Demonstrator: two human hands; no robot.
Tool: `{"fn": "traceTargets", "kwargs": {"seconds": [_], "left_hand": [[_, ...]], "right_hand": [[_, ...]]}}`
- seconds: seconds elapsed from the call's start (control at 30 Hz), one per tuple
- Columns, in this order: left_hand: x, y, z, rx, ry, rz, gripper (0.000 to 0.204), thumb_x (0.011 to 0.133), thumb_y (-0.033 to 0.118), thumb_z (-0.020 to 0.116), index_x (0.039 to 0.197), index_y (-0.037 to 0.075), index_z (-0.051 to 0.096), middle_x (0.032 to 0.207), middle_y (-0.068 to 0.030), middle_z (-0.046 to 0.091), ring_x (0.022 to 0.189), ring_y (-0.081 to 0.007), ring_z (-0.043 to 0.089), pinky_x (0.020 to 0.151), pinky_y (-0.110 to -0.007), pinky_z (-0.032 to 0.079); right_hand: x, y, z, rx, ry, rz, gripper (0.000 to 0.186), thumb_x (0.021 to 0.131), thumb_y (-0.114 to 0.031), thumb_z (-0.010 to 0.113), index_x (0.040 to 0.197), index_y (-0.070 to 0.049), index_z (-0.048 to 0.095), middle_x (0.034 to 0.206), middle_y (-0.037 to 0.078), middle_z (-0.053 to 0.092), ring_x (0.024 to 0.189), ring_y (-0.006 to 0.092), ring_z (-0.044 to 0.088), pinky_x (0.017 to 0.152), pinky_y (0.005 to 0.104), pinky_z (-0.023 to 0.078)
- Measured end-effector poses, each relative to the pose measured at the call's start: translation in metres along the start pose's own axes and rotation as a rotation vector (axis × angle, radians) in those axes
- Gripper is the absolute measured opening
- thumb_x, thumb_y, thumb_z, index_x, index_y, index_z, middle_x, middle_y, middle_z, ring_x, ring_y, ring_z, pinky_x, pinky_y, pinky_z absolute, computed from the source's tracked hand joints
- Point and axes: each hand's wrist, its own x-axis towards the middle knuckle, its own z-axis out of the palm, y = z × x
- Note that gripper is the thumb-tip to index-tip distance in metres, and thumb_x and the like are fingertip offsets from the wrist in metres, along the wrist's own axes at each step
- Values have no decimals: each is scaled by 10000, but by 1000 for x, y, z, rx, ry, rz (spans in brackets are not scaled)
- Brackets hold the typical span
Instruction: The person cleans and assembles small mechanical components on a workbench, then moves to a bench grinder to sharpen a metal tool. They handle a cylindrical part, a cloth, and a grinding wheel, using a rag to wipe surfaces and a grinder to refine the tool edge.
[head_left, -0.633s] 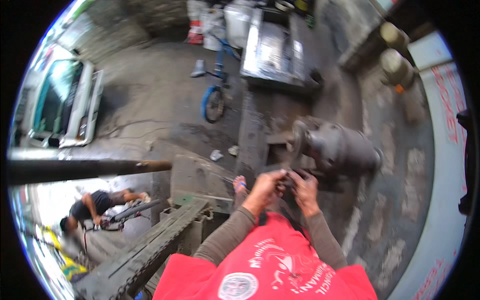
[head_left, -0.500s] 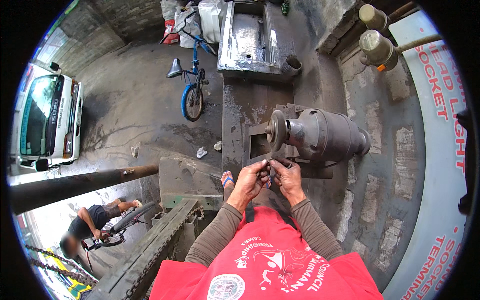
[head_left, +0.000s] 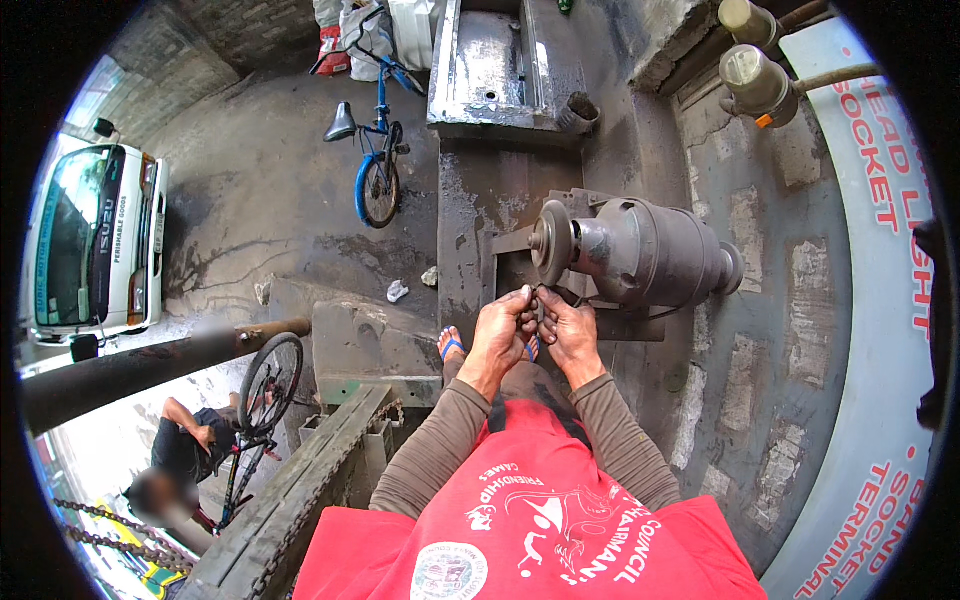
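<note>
In front of my red shirt (head_left: 560,500), my left hand (head_left: 501,335) and my right hand (head_left: 568,330) are closed with their fingertips nearly together. Whatever they pinch is too small and dark to make out. Just beyond the fingertips is the round wheel (head_left: 553,243) of a bench grinder. Its grey cylindrical motor (head_left: 655,253) lies to the right, on a dark metal stand. Both hands are on the near side of the wheel, and a narrow gap seems to lie between. Dark smudges mark my fingers.
A steel basin (head_left: 490,60) stands at the far end, with a blue bicycle (head_left: 380,130) left of it. A person (head_left: 195,445) holds another bicycle (head_left: 265,390) at lower left, beyond a wooden beam (head_left: 290,500). A white truck (head_left: 100,240), a pipe (head_left: 150,358) and a sign (head_left: 890,330) flank me.
My hands have moved slightly up toward the grinder wheel, still closed together. At lower left the person's bicycle has swung to a more upright angle. The whole view has shifted a little.
</note>
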Motion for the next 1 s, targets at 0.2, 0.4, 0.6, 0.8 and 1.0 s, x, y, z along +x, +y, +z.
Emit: {"fn": "traceTargets", "kwargs": {"seconds": [0.2, 0.4, 0.6, 0.8, 1.0], "left_hand": [[0, -4, 7, 82, 37, 55, 132, 1031, 161, 583, 997, 46, 639, 814, 10, 577, 648, -71, 460, 561, -211, 400], [2, -6, 9, 153, 35, 85, 149, 1039, 165, 581, 1000, 37, 647, 811, 6, 592, 645, -70, 481, 551, -208, 401], [7, -5, 15, 169, 26, 87, 151, 1004, 165, 637, 971, 22, 672, 766, 15, 578, 606, -73, 460, 528, -226, 388], [-3, 12, 10, 314, -22, -8, 160, 972, 198, 658, 890, 62, 674, 753, 26, 563, 652, -72, 478, 549, -237, 371], [-8, 12, 13, 310, 20, 24, 148, 987, 164, 627, 969, 30, 687, 809, 8, 601, 677, -74, 494, 560, -238, 404]], "right_hand": [[0, 5, -4, 89, 56, 67, 214, 902, -171, 769, 760, -101, 626, 569, -63, 434, 418, 50, 369, 399, 247, 265], [4, 8, -9, 145, 38, 83, 222, 895, -172, 777, 764, -97, 614, 592, -57, 448, 419, 52, 367, 398, 244, 282], [1, 4, -12, 130, 42, 39, 186, 907, -169, 760, 804, -77, 635, 609, -57, 468, 436, 55, 376, 407, 240, 294], [-5, -20, -18, -303, -46, -108, 128, 884, -123, 770, 940, -19, 721, 745, -24, 635, 505, 41, 461, 433, 232, 339], [0, -22, -18, -274, -69, -91, 139, 883, -133, 779, 942, -20, 722, 751, -24, 633, 522, 43, 465, 444, 228, 326]]}}
